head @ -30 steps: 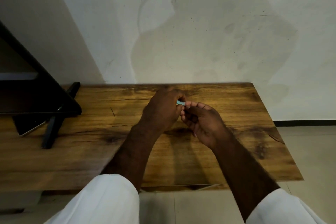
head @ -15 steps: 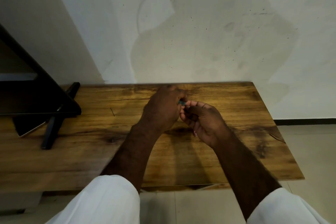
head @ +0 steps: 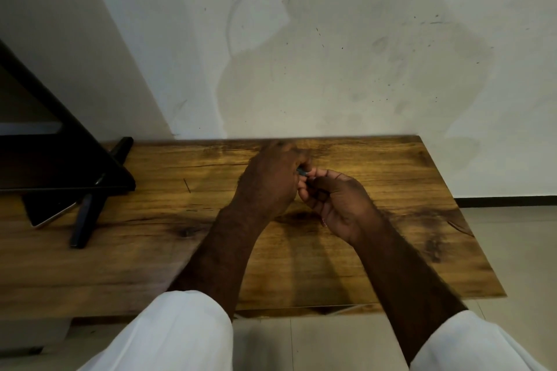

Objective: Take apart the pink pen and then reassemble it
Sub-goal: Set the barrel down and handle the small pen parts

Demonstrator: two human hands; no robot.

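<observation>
Over one brown wooden tabletop (head: 391,250) by a white wall (head: 331,69), left hand (head: 271,184) and right hand (head: 337,202) pinch one bluish piece (head: 302,172), perhaps pen.

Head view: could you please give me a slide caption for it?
Left hand and right hand pinch a small pen part between them over a wooden table.

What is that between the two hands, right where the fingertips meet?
A small grey-blue pen piece, pinched by the left hand and right hand over the wooden table, seen in the head view. Most of it is hidden.
</observation>
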